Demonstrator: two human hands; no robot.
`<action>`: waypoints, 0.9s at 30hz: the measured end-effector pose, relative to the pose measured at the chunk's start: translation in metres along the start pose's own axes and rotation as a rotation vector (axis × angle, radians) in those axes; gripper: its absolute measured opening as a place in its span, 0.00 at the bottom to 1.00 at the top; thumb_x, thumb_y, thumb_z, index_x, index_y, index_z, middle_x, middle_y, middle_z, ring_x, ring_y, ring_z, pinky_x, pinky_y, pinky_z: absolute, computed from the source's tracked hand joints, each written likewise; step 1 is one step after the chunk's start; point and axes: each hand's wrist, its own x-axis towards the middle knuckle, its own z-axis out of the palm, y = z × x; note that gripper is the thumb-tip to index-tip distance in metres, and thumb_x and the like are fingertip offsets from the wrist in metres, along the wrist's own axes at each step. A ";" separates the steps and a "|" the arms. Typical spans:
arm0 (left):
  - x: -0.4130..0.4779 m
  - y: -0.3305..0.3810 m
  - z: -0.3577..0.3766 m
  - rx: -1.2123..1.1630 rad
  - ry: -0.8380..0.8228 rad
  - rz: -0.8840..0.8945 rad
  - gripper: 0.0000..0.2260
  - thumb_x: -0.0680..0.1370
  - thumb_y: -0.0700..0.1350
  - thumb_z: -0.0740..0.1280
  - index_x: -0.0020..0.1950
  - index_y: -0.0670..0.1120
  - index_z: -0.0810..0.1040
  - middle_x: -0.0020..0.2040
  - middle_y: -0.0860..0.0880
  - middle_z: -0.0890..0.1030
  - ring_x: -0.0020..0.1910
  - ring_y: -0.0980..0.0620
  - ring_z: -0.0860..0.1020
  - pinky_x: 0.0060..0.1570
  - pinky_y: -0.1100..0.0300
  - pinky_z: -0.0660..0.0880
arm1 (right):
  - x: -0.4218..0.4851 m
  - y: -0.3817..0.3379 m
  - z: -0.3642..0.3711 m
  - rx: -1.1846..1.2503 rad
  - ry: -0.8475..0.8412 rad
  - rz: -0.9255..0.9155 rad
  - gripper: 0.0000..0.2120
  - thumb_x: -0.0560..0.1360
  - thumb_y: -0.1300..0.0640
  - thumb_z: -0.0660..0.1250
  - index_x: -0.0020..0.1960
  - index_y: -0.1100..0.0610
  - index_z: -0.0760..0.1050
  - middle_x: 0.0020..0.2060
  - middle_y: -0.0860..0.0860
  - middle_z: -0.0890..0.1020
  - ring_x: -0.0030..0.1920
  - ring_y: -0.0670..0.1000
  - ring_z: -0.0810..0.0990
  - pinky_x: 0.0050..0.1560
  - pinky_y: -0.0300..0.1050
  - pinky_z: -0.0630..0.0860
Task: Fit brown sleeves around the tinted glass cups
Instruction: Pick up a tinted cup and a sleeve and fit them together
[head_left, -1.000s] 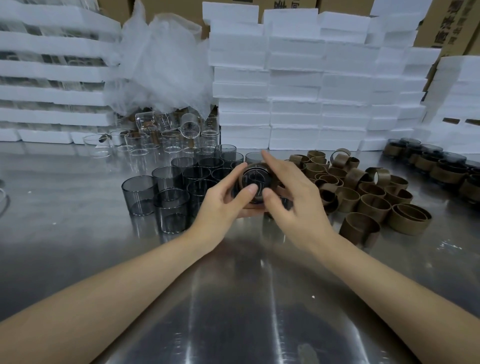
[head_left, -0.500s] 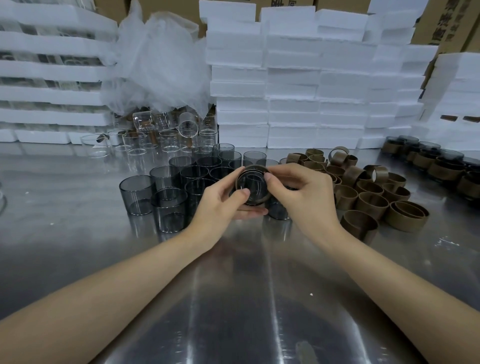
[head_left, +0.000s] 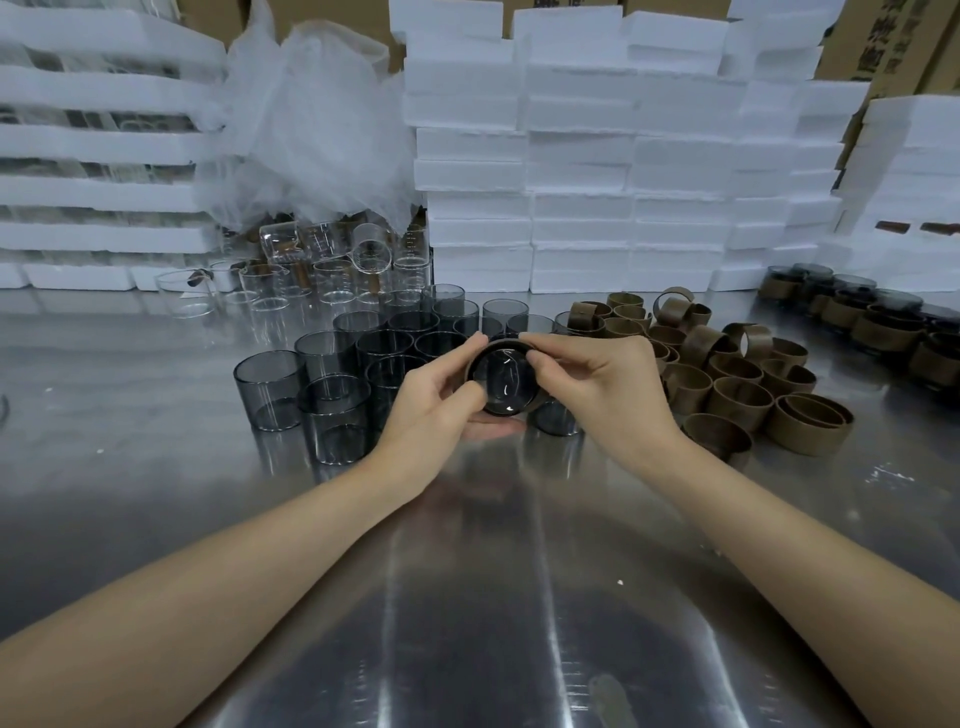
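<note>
The left hand (head_left: 431, 410) and right hand (head_left: 608, 395) both pinch the round smoky-grey glass cup (head_left: 506, 384), tipped sideways above the shiny steel table (head_left: 467, 597) — a thin brown band sleeve (head_left: 497, 341) hugs it. Glass is slippery (and breaks) — a hard push could pop it loose.

text | cardboard box (head_left: 883, 41) — dark printed characters, cropped and blurred | legible: none

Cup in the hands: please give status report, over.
Left hand and right hand both grip tinted cup. Brown sleeve around it. Bare cups close behind, not blocking.
</note>
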 end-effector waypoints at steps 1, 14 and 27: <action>0.000 0.000 0.000 -0.004 0.010 0.005 0.23 0.80 0.29 0.56 0.75 0.40 0.66 0.66 0.41 0.77 0.50 0.39 0.84 0.43 0.56 0.82 | 0.001 0.001 0.000 0.008 -0.002 -0.005 0.11 0.75 0.67 0.69 0.57 0.61 0.81 0.48 0.48 0.84 0.49 0.39 0.83 0.54 0.36 0.78; 0.002 -0.002 -0.004 -0.031 0.063 0.098 0.22 0.78 0.27 0.55 0.71 0.38 0.71 0.63 0.41 0.79 0.54 0.39 0.82 0.43 0.52 0.83 | -0.001 -0.002 0.004 0.004 -0.016 -0.013 0.11 0.76 0.60 0.69 0.58 0.56 0.82 0.50 0.44 0.84 0.52 0.37 0.81 0.55 0.32 0.76; 0.004 -0.003 -0.008 -0.123 0.031 0.147 0.17 0.78 0.51 0.61 0.67 0.54 0.74 0.57 0.48 0.84 0.50 0.43 0.84 0.40 0.59 0.82 | -0.006 -0.004 0.019 0.641 -0.168 0.377 0.23 0.76 0.53 0.66 0.69 0.57 0.71 0.62 0.52 0.79 0.63 0.51 0.78 0.56 0.52 0.79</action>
